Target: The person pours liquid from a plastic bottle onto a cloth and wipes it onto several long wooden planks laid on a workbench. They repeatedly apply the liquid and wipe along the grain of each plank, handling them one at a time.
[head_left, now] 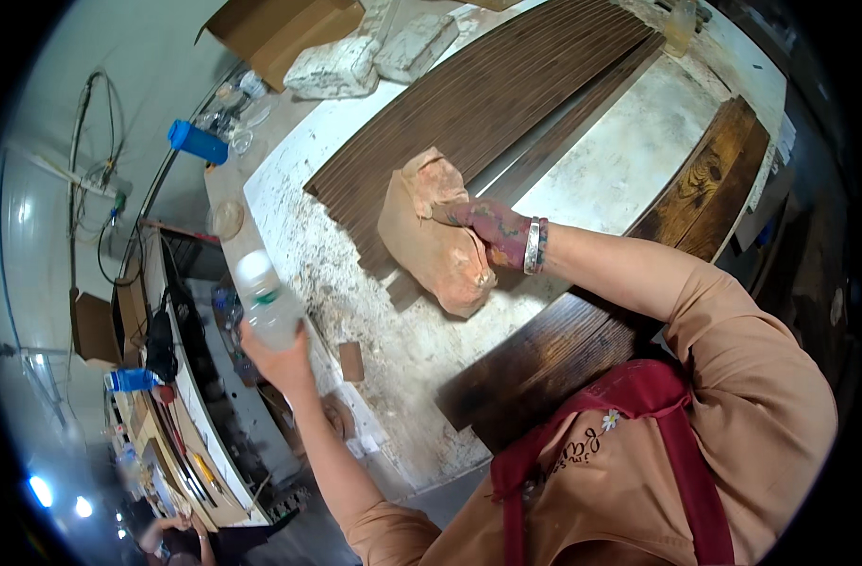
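My left hand (282, 361) is wrapped round a translucent plastic bottle (272, 311) with a white cap, held near the table's left edge. My right hand (495, 228), in a purple patterned glove, grips a bulky tan cloth pad (419, 243) with orange-stained ends. That pad is over the near end of a brown grooved wood panel (478, 94); whether it touches the panel I cannot tell. Close to my body lies a dark stained wood board (553, 363), partly under my right arm. Another stained plank (704, 179) lies along the right edge.
White stained blocks (334, 68) and a cardboard box (280, 38) sit at the back left, near a blue bottle (198, 141). A jar of yellowish liquid (681, 28) stands at the far right. A small brown block (351, 361) lies on the table. Another person's hands (178, 524) show lower left.
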Demonstrator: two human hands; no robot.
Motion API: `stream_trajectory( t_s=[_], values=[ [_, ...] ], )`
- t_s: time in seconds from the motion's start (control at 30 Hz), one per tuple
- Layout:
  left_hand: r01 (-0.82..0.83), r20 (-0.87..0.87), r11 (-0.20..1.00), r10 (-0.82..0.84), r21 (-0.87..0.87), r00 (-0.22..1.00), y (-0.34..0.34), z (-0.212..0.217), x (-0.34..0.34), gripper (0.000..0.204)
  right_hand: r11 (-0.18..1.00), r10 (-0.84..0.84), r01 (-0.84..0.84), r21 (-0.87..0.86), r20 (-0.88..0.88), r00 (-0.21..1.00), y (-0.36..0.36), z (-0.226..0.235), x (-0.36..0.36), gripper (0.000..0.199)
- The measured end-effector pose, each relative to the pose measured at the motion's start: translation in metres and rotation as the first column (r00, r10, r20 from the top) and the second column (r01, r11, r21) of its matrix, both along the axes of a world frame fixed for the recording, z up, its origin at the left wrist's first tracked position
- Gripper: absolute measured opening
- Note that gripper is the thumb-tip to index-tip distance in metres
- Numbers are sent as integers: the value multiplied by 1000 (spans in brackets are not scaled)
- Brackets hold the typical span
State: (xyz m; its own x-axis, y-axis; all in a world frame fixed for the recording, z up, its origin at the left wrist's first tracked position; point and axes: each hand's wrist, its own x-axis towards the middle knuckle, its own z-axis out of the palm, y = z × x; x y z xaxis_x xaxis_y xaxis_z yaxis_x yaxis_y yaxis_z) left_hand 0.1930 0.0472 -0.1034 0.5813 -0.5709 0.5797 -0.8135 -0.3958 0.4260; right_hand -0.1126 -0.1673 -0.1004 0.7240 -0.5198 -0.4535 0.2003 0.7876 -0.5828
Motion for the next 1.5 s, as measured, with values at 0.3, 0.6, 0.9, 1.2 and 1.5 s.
stream_trajectory(
  t_s=[0.3,0.6,0.9,1.2,1.5],
  values=[
    [209,224,882,-325,421,919,-13,49,-114,75,993,82,-69,-91,149,985,25,33,-2,39],
    [71,400,794,-378,603,835,-20,99,-131,78,975,22,-84,204,287,958,-7,1,-35,43],
    [47,426,762,-411,646,806,-30,115,-149,78,941,121,-210,265,315,941,-10,-4,-46,47],
    [23,457,748,-429,663,779,-35,121,-138,78,934,112,-226,275,376,920,-23,-23,-48,52],
    [119,355,769,-420,628,835,-37,95,-128,80,885,130,-272,378,361,924,-8,-5,-27,42]
  ],
)
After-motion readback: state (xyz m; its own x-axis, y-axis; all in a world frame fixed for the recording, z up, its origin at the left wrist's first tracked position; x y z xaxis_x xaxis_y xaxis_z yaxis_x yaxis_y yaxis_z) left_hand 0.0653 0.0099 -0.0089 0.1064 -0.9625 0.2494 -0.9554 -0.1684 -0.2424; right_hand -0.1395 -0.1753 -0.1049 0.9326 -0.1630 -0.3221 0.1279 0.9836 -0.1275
